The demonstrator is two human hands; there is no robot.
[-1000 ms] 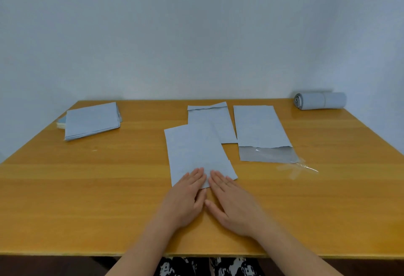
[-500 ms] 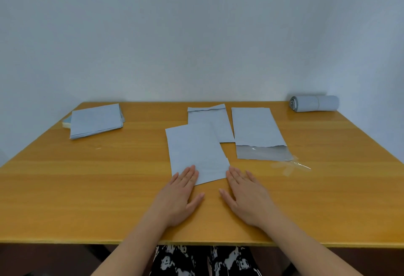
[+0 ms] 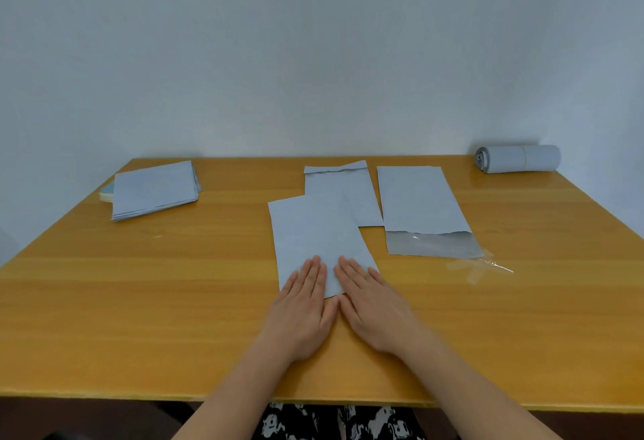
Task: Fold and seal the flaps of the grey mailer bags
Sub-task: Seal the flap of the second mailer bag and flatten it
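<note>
A grey mailer bag lies flat in the middle of the wooden table, its near end under my fingers. My left hand and my right hand lie flat side by side, fingers straight, pressing on that near edge. Behind it a second grey bag lies with its flap folded at the far end. To the right a third bag has its flap open toward me, showing a shiny strip.
A stack of grey mailer bags sits at the back left. A rolled bundle of bags lies at the back right corner by the wall. A clear peeled strip lies on the table right of the open flap.
My hands, spread apart at the bag's near corners half a second ago, have come back together at the middle of its near edge. The bags have not moved.
</note>
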